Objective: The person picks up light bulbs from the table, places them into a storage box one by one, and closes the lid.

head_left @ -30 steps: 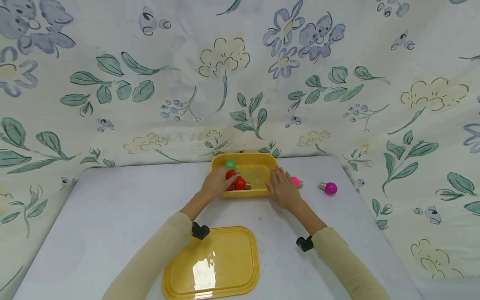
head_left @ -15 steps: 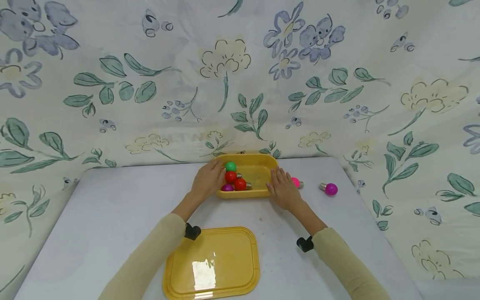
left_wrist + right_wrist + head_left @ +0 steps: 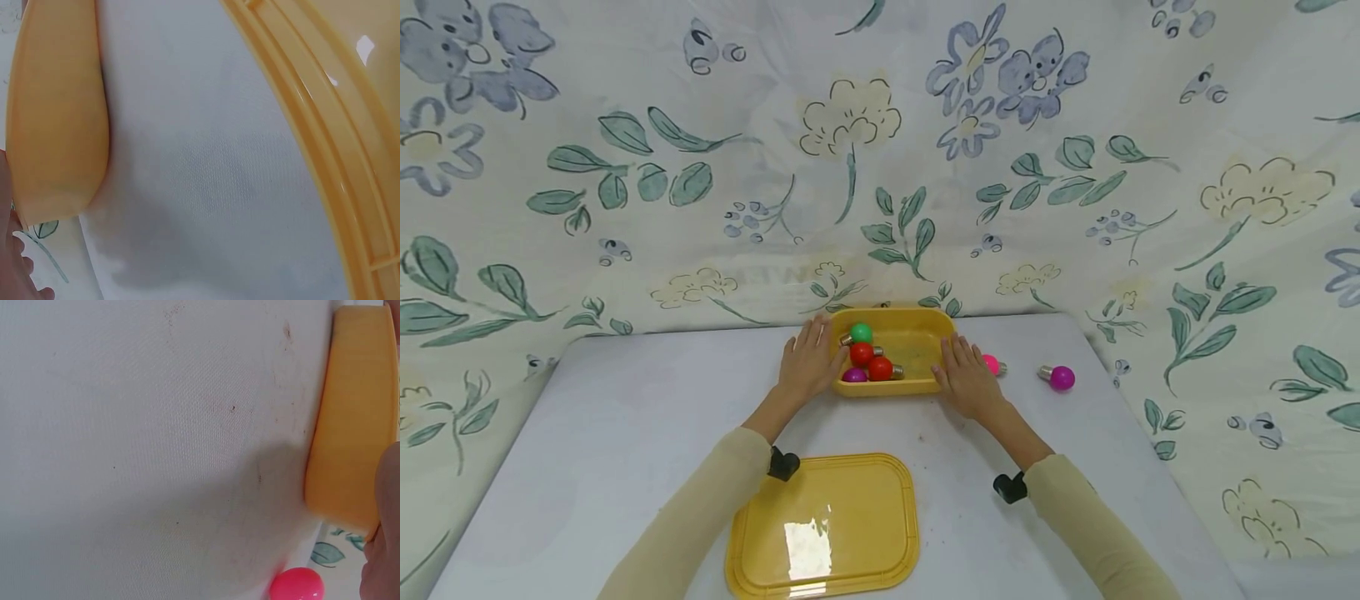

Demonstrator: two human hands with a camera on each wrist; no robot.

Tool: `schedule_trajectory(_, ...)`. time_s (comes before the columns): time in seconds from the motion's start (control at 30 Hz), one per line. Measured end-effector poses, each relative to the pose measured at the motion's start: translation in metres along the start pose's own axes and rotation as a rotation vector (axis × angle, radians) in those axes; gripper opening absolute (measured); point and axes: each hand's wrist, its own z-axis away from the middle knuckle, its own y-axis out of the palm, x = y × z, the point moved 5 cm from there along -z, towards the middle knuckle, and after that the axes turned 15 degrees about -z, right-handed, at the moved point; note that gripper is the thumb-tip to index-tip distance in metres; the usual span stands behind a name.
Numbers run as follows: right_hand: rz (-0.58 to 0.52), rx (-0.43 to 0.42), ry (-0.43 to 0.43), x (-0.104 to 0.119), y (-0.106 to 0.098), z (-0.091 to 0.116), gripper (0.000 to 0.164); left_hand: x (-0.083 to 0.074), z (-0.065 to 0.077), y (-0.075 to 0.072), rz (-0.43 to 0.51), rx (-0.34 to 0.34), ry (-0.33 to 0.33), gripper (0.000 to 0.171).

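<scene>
The left hand (image 3: 806,361) has just come away from the bulbs; a second ago its fingertips were on a red one, and now it lies along the left side of the yellow box (image 3: 889,389). To my eye that means the bulbs have been let go and both hands now attend to the box itself, bracing it from either side.

Nothing is gripped that I can see. The left fingers stretch out nearly straight, pointing away from the person, thumb angled in at the box's near corner. The right hand (image 3: 967,382) has stayed where it was, fingers straight and close together along the opposite side, thumb reaching over the rim. Both forearms slant inward across the table (image 3: 647,400).

The box sits between the two sets of fingers. Just inside from the left fingers lie a green bulb (image 3: 861,332), an upper red bulb (image 3: 861,354), a lower red bulb (image 3: 880,369) and a purple bulb (image 3: 854,375), bunched together. Beyond the right fingers, outside the box, a pink bulb (image 3: 991,364) peeks out right beside them, and a violet bulb (image 3: 1062,378) lies farther off. Nearer the person than either hand's fingers, partly under the left wrist from here, is a yellow lid (image 3: 865,517).
</scene>
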Motion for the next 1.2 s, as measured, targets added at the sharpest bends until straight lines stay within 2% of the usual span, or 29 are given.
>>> schedule_trajectory(0.63, -0.049, -0.036, -0.003, -0.002, 0.0, 0.002, 0.063, 0.002, 0.004, 0.0, 0.01, 0.054, -0.033, 0.077)
schedule_trajectory(0.9, -0.216, -0.115, -0.002, -0.009, -0.013, 0.008, 0.058, 0.001, 0.003, 0.003, 0.002, 0.051, -0.041, 0.078)
schedule_trajectory(1.2, -0.488, -0.214, 0.123, -0.047, -0.027, 0.025, 0.05, 0.002, 0.004, 0.002, 0.004, 0.063, -0.049, 0.078)
